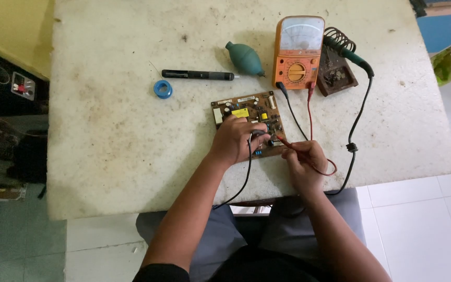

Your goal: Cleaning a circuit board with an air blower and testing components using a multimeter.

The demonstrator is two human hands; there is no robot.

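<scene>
Two hands work at the centre of the frame over a brown circuit board (247, 122) lying flat on a stained white tabletop (110, 130). The left hand (234, 140) is curled around a black probe (259, 134), its tip down among the board's components. The right hand (305, 159) pinches a red probe (284, 141) between fingertips, tip resting at the board's lower right edge. Both leads run up to an orange analogue multimeter (297, 51) at upper centre. Right of the meter, a green-handled soldering iron (348, 52) rests in its stand. A green rubber blower (244, 58), a black pen-like tool (197, 75) and a blue solder reel (163, 89) lie further left. The probe tips sit close among crowded parts, so a slip could bridge neighbouring joints; the unclamped board might also slide under pressure.
</scene>
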